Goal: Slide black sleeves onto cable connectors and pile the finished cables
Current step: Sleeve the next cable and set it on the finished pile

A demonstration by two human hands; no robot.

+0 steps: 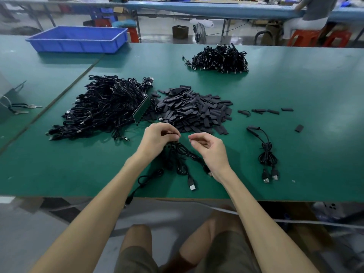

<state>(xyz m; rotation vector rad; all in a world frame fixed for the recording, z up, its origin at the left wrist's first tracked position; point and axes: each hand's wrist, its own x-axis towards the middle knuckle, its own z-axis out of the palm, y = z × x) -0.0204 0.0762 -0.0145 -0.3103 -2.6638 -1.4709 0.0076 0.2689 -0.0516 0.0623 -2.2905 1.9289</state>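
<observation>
My left hand (pixel 157 136) pinches the top ends of a bundle of black cables (pixel 179 160) that hangs down onto the green table (pixel 295 91), USB plugs lying near the front edge. My right hand (pixel 206 146) hovers just right of it, fingers loosely curled, holding nothing visible. Behind my hands lies a heap of black sleeves (pixel 195 111). A big pile of black cables (pixel 104 107) sits to the left. A smaller cable pile (pixel 220 58) sits at the back. A sleeved cable pair (pixel 266 150) lies to the right.
A few loose sleeves (pixel 266 111) lie right of the heap. A blue bin (pixel 78 39) stands at the back left. A green circuit board (pixel 141 109) leans between the large pile and the sleeves. Keys (pixel 23 109) lie at far left. Another person sits at the far bench.
</observation>
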